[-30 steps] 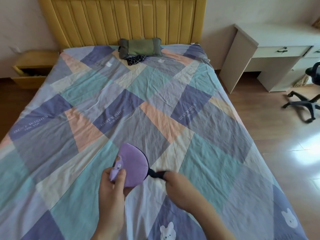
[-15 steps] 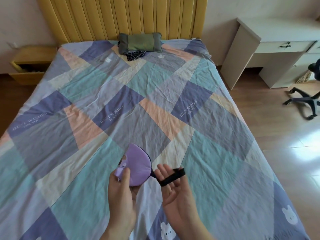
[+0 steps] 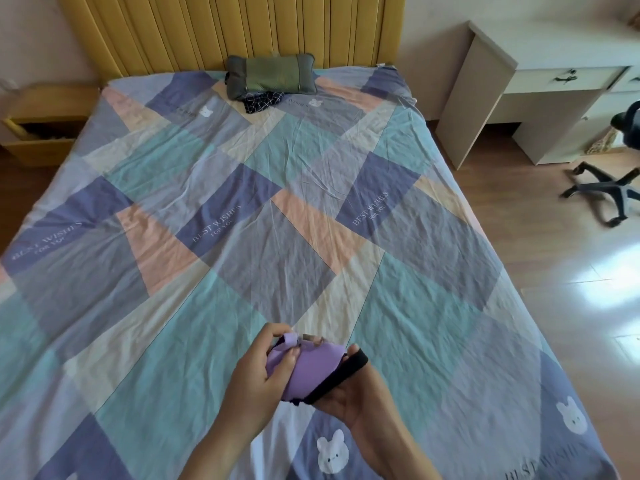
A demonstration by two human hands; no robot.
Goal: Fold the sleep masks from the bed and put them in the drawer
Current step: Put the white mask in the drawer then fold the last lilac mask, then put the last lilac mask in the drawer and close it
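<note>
Soft even daylight, window glare on the floor at right, wide-angle bending at edges.

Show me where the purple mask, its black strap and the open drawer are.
purple mask [image 3: 313, 370], head view, middle of the folded fabric
black strap [image 3: 341, 379], head view, middle of the band
open drawer [image 3: 41, 147], head view, front panel

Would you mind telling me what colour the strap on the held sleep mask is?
Black; the strap runs along the purple sleep mask, clearest in the head view.

home bedroom | bed | headboard | desk | bedside drawer
</note>
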